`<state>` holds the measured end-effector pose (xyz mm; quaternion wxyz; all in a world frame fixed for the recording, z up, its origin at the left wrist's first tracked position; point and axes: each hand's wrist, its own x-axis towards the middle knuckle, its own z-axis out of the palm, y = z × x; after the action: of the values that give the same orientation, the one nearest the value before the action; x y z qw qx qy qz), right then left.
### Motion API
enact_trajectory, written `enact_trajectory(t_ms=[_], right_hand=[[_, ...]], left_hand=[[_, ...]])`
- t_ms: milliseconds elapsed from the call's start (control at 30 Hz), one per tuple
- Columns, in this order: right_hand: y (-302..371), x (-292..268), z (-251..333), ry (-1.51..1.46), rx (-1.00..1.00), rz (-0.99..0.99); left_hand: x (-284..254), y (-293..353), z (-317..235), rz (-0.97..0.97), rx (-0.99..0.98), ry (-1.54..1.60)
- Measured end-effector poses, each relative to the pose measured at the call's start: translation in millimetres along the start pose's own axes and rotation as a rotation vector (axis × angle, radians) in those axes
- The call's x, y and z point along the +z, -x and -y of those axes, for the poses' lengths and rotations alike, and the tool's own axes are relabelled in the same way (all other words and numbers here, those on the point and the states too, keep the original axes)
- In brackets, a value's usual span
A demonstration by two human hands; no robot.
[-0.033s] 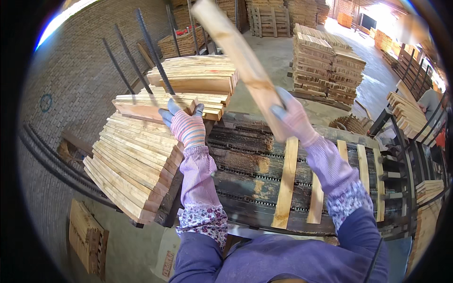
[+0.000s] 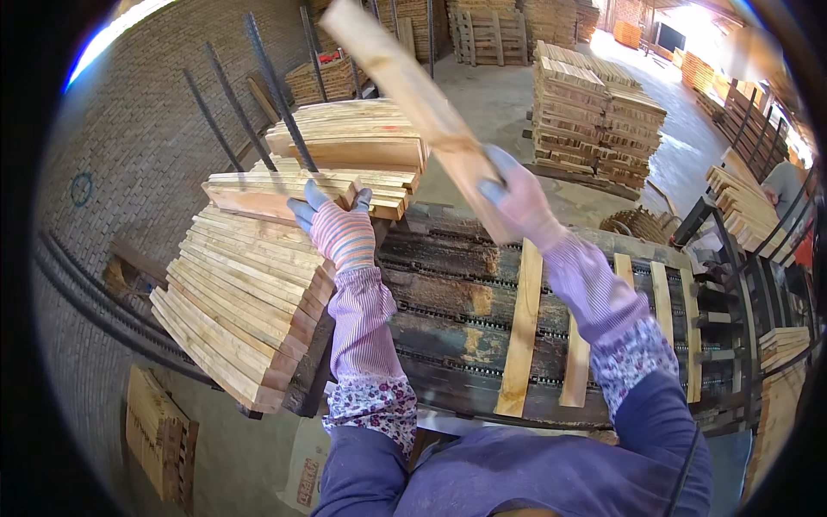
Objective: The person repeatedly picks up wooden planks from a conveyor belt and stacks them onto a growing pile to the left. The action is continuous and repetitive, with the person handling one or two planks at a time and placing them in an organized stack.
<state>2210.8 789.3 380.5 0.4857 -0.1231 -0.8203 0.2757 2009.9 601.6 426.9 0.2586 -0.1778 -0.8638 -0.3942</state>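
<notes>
In my right hand [image 2: 519,202] a long wooden slat [image 2: 422,112] is gripped near its lower end. It slants up and to the left in the air, slightly blurred, above the conveyor. My left hand [image 2: 340,224], in a striped glove with grey-blue fingertips, rests with fingers and thumb spread against the right end of a short row of slats [image 2: 258,200]. That row lies on top of a larger, fanned layer of slats [image 2: 237,297]. Behind it, another pile of slats [image 2: 345,138] leans by upright metal rods [image 2: 276,95].
A dark chain conveyor [image 2: 439,319] runs to the right, with several single slats [image 2: 521,336] lying across it. Tall slat stacks [image 2: 594,121] stand on the floor beyond. A brick wall [image 2: 129,129] is at left, a bundled slat stack [image 2: 159,431] below it. Metal racks [image 2: 741,258] stand at right.
My right hand and the slat it holds have shifted a little to the left and up. The left hand stays at the row's end.
</notes>
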Motion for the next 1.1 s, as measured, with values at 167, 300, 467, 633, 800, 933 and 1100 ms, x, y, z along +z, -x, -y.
enact_trajectory(t_ms=[167, 300, 467, 633, 800, 933, 1100], right_hand=[[-110.6, 97.4, 45.0, 0.220, -0.019, 0.252], [-176.0, 167.1, 48.8, 0.403, -0.189, 0.281], [-183.0, 217.5, 32.7, 0.818, -0.183, 0.384], [-147.2, 175.4, 41.8, 0.720, -0.022, 0.435], [14.4, 40.2, -39.5, 0.605, 0.015, 0.272], [202.5, -67.3, -90.5, 0.635, 0.749, 0.386], [368.0, -91.3, -73.2, 0.722, 1.143, 0.511]], left_hand=[[-25.9, 20.2, 17.8, -0.039, 0.232, 0.309], [-45.6, 110.6, 65.8, 0.161, 0.599, 0.589], [-4.0, 252.7, 174.0, 0.887, 0.402, 0.437], [20.0, 331.4, 200.7, 1.126, 0.397, -0.084], [30.6, 323.5, 182.7, 1.175, 0.475, -0.381], [47.6, 314.7, 189.4, 1.151, 0.397, -0.325], [61.4, 296.2, 220.1, 1.131, -0.158, 0.687]])
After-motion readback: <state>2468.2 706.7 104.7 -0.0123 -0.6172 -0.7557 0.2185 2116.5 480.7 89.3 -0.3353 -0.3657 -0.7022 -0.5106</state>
